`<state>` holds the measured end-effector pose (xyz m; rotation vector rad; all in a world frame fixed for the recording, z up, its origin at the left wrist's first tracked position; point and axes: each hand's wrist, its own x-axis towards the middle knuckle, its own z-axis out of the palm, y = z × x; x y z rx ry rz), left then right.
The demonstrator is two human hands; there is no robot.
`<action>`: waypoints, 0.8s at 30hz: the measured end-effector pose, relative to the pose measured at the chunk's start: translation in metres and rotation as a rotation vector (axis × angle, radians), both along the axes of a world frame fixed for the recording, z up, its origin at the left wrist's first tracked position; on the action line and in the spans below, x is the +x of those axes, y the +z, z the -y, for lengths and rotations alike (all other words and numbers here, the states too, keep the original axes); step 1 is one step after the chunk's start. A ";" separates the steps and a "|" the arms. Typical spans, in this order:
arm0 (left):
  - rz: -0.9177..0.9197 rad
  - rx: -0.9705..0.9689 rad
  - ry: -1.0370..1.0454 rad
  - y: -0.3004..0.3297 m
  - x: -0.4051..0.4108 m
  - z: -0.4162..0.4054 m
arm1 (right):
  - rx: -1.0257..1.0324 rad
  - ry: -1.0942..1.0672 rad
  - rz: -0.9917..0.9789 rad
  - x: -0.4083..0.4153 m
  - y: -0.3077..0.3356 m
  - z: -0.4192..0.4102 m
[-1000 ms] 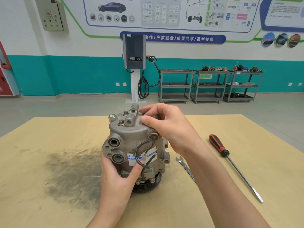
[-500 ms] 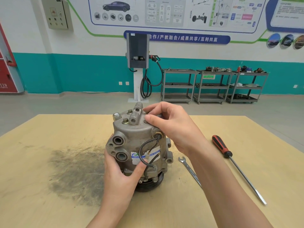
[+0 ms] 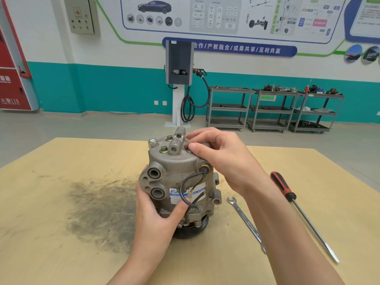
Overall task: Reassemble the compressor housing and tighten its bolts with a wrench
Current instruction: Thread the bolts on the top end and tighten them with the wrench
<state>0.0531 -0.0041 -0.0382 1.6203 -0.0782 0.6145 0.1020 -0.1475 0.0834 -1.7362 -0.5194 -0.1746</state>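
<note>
Compressor housing (image 3: 176, 182) stands upright on its black pulley (image 3: 191, 229), near the middle of the wooden table (image 3: 61, 254). Left hand (image 3: 156, 219) grips the near-left side of the housing, thumb pressed against the label area beside the black wire (image 3: 186, 186). Right hand (image 3: 222, 161) rests over the top right of the housing, thumb and forefinger pinched together at a point on the top face; what they pinch cannot be told. Two bolts (image 3: 164, 149) stand exposed on the top face, left of the raised port block (image 3: 176, 144). Wrench (image 3: 246, 223) lies flat on the table just right of the housing. Screwdriver (image 3: 296, 208), red-and-black handled, lies farther right. Dark smudge (image 3: 98, 210) marks the table to the left.
</note>
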 end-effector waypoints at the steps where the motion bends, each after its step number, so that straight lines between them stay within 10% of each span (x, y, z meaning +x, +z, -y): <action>1: 0.001 0.000 0.000 0.000 0.000 0.000 | 0.011 -0.008 -0.003 0.000 -0.001 -0.001; 24: -0.017 -0.025 -0.009 0.000 0.000 0.001 | -0.016 -0.076 0.015 0.002 -0.003 -0.007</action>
